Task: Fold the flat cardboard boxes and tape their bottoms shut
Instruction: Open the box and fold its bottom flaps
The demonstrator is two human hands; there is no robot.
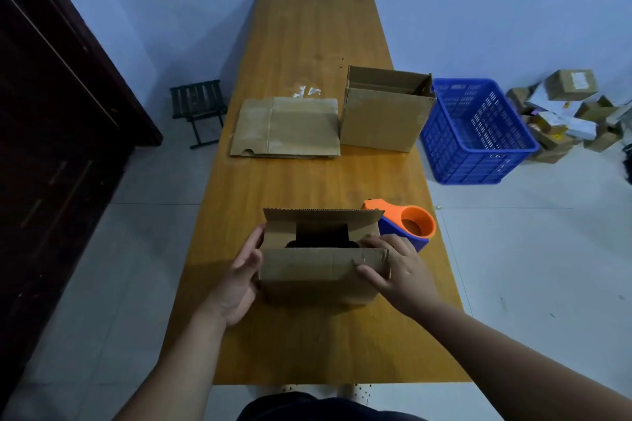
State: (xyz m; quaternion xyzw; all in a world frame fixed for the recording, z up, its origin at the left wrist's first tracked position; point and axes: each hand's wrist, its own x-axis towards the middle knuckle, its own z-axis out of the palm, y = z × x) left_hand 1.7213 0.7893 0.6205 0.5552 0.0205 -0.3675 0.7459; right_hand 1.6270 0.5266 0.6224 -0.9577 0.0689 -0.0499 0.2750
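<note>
Bracing box [318, 270]: left hand [239, 280] flat-fingered, right hand [396, 270] grip clamped on its corner, tape dispenser [410, 225] just behind

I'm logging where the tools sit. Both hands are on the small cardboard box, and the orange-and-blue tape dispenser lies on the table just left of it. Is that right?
Not quite: the head view shows the tape dispenser on the table just right of the small cardboard box, beyond the right hand. The left hand and right hand are both on the box.

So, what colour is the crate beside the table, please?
The crate is blue, best seen in the head view.
</note>
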